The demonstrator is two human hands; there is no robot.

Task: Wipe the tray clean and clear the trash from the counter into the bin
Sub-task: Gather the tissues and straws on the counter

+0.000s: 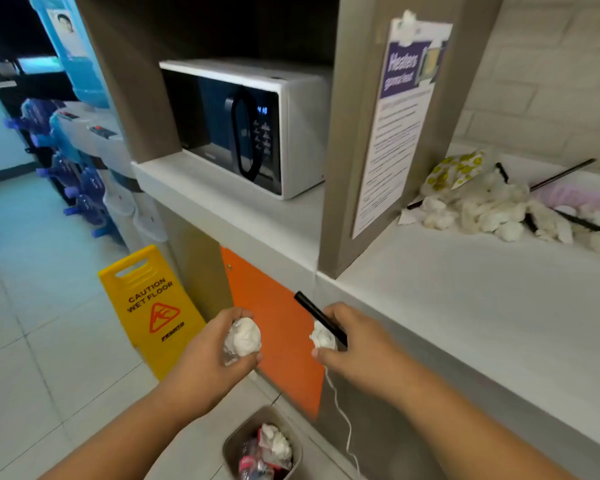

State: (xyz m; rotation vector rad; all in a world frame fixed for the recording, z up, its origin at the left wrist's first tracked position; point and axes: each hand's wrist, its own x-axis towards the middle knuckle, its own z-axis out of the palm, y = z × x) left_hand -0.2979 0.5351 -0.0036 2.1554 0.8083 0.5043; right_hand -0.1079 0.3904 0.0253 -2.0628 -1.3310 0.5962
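My left hand [212,351] grips a crumpled white tissue ball [243,337] in front of the orange cabinet door. My right hand [357,344] holds a smaller white tissue wad [322,338] together with a black straw [314,311], and a thin white string hangs down from it. Both hands hover above the grey bin [234,441] on the floor, which holds tissues and wrappers. On the white counter [465,306] at the right lies a heap of crumpled tissues [492,211], black straws and a yellow-printed wrapper [456,169]. A pink tray [589,197] sits behind the heap.
A white microwave [257,126] stands on a shelf at the centre. A paper notice [395,123] hangs on the column beside it. A yellow wet-floor sign [153,306] stands on the tiled floor left of the bin. Blue water bottles [80,188] line the far left.
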